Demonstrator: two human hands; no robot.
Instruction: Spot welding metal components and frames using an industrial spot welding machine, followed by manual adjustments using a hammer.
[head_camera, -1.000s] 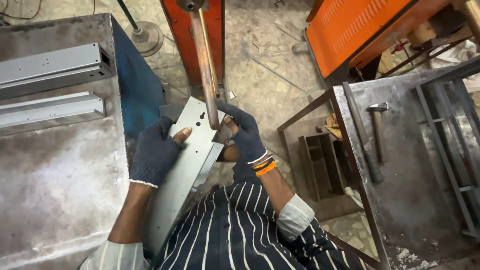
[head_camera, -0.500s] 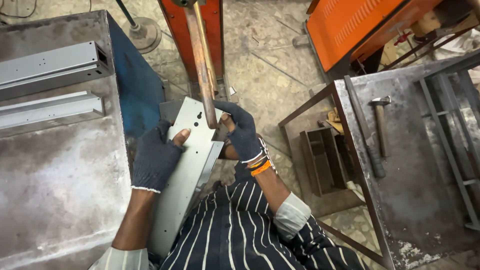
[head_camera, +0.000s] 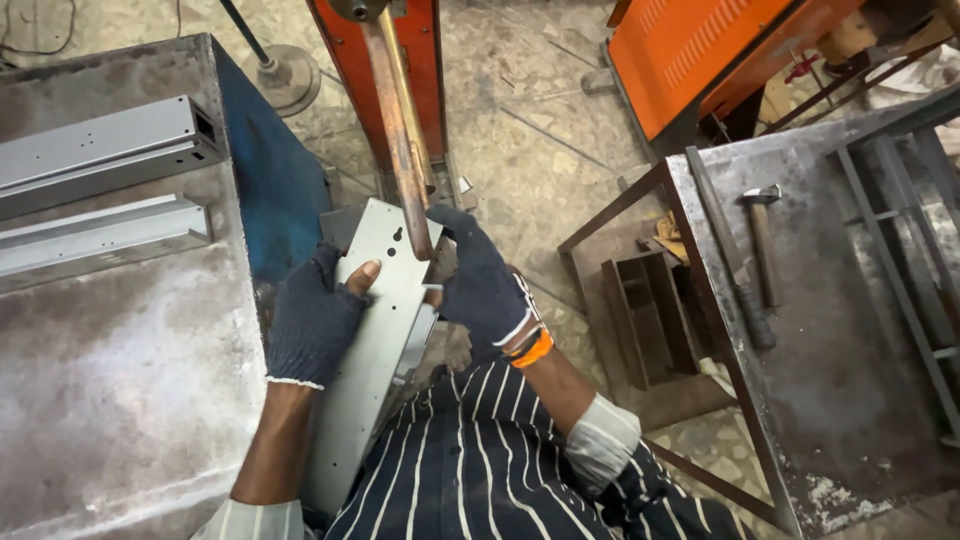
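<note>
A long grey sheet-metal channel (head_camera: 375, 345) with small punched holes runs from my lap up to a copper welding arm (head_camera: 400, 130) of an orange machine. My left hand (head_camera: 315, 320), in a dark fingerless glove, grips the channel's left edge. My right hand (head_camera: 480, 285), also gloved, with an orange wristband, holds the channel's right edge just beside the copper arm's tip. The arm's tip rests on the channel's upper end.
A worn metal table (head_camera: 110, 400) on my left carries two more grey channels (head_camera: 100, 150). To the right stands a steel bench (head_camera: 830, 380) with a hammer (head_camera: 762, 240) and a long bar. An orange cabinet (head_camera: 710, 50) sits at the back right. Small metal boxes (head_camera: 645, 320) lie on the floor.
The channel and both hands have shifted slightly under the copper arm; my grip on it is unchanged.
</note>
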